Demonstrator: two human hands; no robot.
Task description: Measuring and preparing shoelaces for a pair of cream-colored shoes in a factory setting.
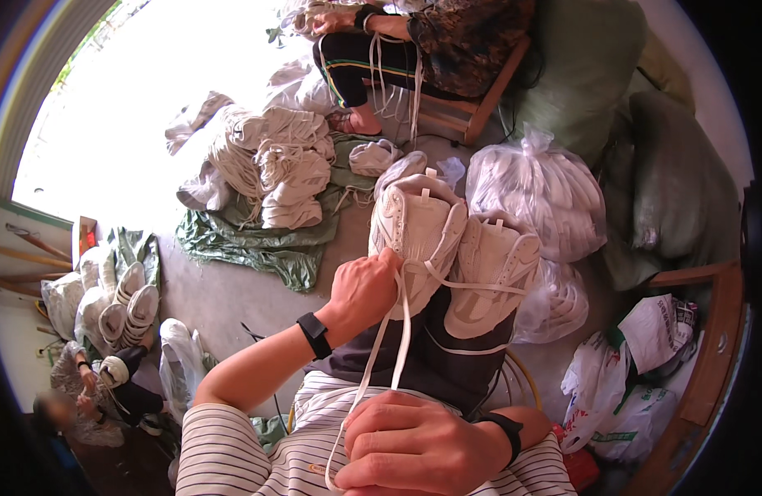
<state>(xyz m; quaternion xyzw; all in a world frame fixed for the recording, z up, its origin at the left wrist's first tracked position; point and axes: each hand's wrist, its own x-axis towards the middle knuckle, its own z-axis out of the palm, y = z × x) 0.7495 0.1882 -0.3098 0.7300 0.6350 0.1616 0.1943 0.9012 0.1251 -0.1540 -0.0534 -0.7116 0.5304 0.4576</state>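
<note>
Two white and beige sneakers lie side by side on my dark-trousered lap, the left sneaker [422,221] and the right sneaker [485,273], their toes toward me. My left hand [363,291] is closed at the left sneaker's edge, its fingertips pinching the white shoelace [406,341] beside the eyelets. From there, two lengths of lace run down toward my right hand [418,446]. Curled near my striped shirt, that hand grips the lace, though its fingertips are partly hidden. A loose lace end also crosses over the right sneaker.
Ahead, a seated person [468,41] handles shoes and laces. White shoes pile on a green tarp [257,244]. A clear bag of shoes [536,194] stands right, near large green sacks [575,66]. Another person [87,388] sits lower left; plastic bags [633,422] lie lower right.
</note>
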